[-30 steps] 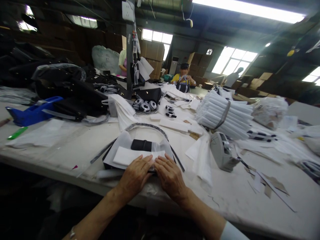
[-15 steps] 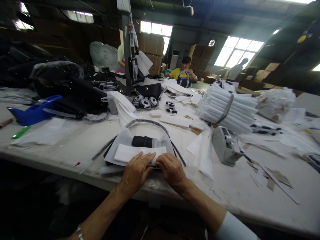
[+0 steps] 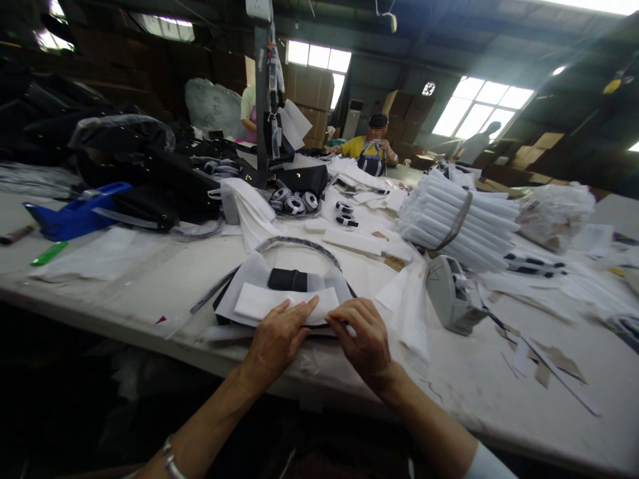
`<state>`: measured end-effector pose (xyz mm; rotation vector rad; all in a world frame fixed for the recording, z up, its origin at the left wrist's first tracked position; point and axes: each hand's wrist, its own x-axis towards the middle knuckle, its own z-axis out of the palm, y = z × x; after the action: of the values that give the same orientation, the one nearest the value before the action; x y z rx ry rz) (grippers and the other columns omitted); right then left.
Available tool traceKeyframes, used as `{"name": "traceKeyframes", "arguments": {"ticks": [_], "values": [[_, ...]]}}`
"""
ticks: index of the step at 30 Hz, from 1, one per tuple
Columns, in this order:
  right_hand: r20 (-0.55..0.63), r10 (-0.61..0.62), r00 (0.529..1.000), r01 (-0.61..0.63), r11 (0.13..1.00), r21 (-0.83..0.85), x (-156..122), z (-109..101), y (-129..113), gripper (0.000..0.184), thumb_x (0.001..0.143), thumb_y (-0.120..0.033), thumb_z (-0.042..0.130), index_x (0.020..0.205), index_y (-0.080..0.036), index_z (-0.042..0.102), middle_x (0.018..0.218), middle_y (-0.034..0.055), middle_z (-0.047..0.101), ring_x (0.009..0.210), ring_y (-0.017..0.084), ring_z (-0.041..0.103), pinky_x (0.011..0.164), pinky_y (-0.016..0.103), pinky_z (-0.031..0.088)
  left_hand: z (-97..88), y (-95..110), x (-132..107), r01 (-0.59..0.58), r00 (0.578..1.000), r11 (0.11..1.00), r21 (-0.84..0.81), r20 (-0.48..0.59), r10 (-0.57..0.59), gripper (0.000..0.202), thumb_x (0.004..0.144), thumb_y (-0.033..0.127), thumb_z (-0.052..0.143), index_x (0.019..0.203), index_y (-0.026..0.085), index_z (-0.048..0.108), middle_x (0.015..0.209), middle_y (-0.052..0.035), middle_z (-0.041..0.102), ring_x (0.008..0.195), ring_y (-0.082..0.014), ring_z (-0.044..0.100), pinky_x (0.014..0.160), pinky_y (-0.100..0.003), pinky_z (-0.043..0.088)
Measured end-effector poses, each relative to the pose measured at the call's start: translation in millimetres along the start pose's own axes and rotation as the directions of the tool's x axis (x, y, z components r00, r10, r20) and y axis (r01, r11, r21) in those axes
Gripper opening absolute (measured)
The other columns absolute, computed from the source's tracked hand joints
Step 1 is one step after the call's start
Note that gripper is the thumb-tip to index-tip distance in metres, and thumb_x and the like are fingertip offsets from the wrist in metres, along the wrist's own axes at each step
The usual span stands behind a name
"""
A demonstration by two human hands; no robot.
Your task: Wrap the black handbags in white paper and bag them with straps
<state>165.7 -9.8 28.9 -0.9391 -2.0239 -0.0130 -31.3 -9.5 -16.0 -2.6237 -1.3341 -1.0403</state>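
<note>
In the head view, the pad [image 3: 284, 303] lay across the bag [image 3: 282, 279] on the desk [image 3: 479, 372], long axis left to right. Our left grip [image 3: 279, 336] rested on it, fingers outstretched; our right grip [image 3: 363, 339] curled by its right end, pinching or not, we could not tell.

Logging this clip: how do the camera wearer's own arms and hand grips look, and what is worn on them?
The left grip and right grip are bare hands without gloves. A silver-coloured band circles the left forearm. The right forearm is uncovered up to a pale blue sleeve. No markings stand out.
</note>
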Motion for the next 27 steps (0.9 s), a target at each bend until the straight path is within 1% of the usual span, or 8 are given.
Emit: {"name": "traceKeyframes", "arguments": {"ticks": [3, 6, 9, 12, 15, 18, 21, 27], "values": [[0.203, 0.030, 0.979, -0.020, 0.998, -0.055, 19.7, -9.9, 14.0, 0.019, 0.087, -0.014, 0.059, 0.102, -0.022, 0.067, 0.100, 0.0069, 0.070, 0.094, 0.021, 0.064, 0.087, 0.036, 0.050, -1.6, 1.6, 0.7, 0.009, 1.000, 1.000, -0.013, -0.003, -0.009, 0.070, 0.090, 0.011, 0.053, 0.151, 0.026, 0.023, 0.134, -0.0047, 0.062, 0.121, -0.0189, 0.060, 0.108, -0.043, 0.045], [0.485, 0.034, 0.874, 0.008, 0.996, -0.084, 36.2, -11.2, 21.9, 0.038, 0.081, -0.008, 0.059, 0.116, -0.023, 0.066, 0.117, 0.0058, 0.069, 0.104, 0.021, 0.064, 0.091, 0.032, 0.050, -2.6, 2.5, 0.9, 0.018, 1.000, 1.000, -0.026, 0.009, -0.018, 0.069, 0.091, 0.012, 0.053, 0.151, 0.026, 0.023, 0.138, -0.0056, 0.059, 0.122, -0.0190, 0.059, 0.109, -0.043, 0.045], [0.640, -0.002, 0.768, 0.105, 0.987, -0.122, 47.3, -9.7, 23.5, 0.025, 0.082, -0.008, 0.059, 0.099, -0.022, 0.071, 0.101, 0.0048, 0.073, 0.093, 0.020, 0.066, 0.083, 0.028, 0.050, -2.3, 2.7, 0.7, 0.025, 1.000, 0.999, -0.034, 0.013, -0.025, 0.070, 0.090, 0.011, 0.053, 0.151, 0.025, 0.022, 0.138, -0.0066, 0.058, 0.123, -0.0196, 0.058, 0.109, -0.043, 0.044], [0.696, -0.049, 0.716, 0.197, 0.971, -0.134, 52.4, -8.2, 22.8, 0.019, 0.088, -0.012, 0.058, 0.076, -0.022, 0.069, 0.081, 0.0026, 0.072, 0.078, 0.017, 0.064, 0.073, 0.026, 0.048, -1.9, 2.8, 0.7, 0.027, 1.000, 0.999, -0.040, -0.001, -0.027, 0.072, 0.089, 0.010, 0.052, 0.152, 0.025, 0.021, 0.135, -0.0076, 0.061, 0.121, -0.0203, 0.059, 0.108, -0.043, 0.045], [0.640, -0.079, 0.764, 0.199, 0.973, -0.119, 50.5, -5.2, 23.4, 0.019, 0.090, -0.015, 0.056, 0.075, -0.022, 0.066, 0.083, 0.0021, 0.072, 0.082, 0.017, 0.063, 0.076, 0.027, 0.048, -2.4, 3.3, 0.9, 0.027, 1.000, 0.999, -0.042, 0.001, -0.026, 0.073, 0.089, 0.009, 0.052, 0.152, 0.025, 0.018, 0.137, -0.0080, 0.059, 0.122, -0.0202, 0.059, 0.108, -0.043, 0.044], [0.507, -0.178, 0.844, 0.219, 0.976, -0.021, 42.2, -2.2, 25.6, 0.018, 0.092, -0.015, 0.051, 0.081, -0.021, 0.065, 0.093, 0.0048, 0.072, 0.102, 0.020, 0.063, 0.096, 0.037, 0.045, -3.0, 3.8, 1.0, 0.035, 0.999, 0.998, -0.049, 0.019, -0.034, 0.072, 0.088, 0.008, 0.051, 0.152, 0.025, 0.020, 0.139, -0.0070, 0.057, 0.124, -0.0193, 0.057, 0.109, -0.043, 0.044], [0.434, -0.252, 0.865, 0.230, 0.968, 0.103, 30.7, -3.4, 26.1, 0.023, 0.094, -0.010, 0.042, 0.088, -0.020, 0.062, 0.096, 0.0061, 0.072, 0.101, 0.017, 0.065, 0.108, 0.041, 0.040, -3.0, 4.0, 0.9, 0.047, 0.999, 0.997, -0.054, 0.029, -0.045, 0.067, 0.089, 0.008, 0.050, 0.149, 0.024, 0.027, 0.140, -0.0051, 0.056, 0.124, -0.0175, 0.057, 0.109, -0.041, 0.043], [0.318, -0.266, 0.910, 0.217, 0.959, 0.183, 9.5, -7.1, 13.9, 0.024, 0.093, -0.007, 0.043, 0.098, -0.022, 0.061, 0.103, 0.0050, 0.073, 0.103, 0.016, 0.067, 0.107, 0.039, 0.045, -0.8, 3.0, 1.0, -0.006, 1.000, 0.999, -0.034, -0.004, 0.005, 0.055, 0.088, 0.004, 0.045, 0.139, 0.023, 0.043, 0.138, -0.0032, 0.059, 0.126, -0.0155, 0.055, 0.109, -0.041, 0.043]]}}
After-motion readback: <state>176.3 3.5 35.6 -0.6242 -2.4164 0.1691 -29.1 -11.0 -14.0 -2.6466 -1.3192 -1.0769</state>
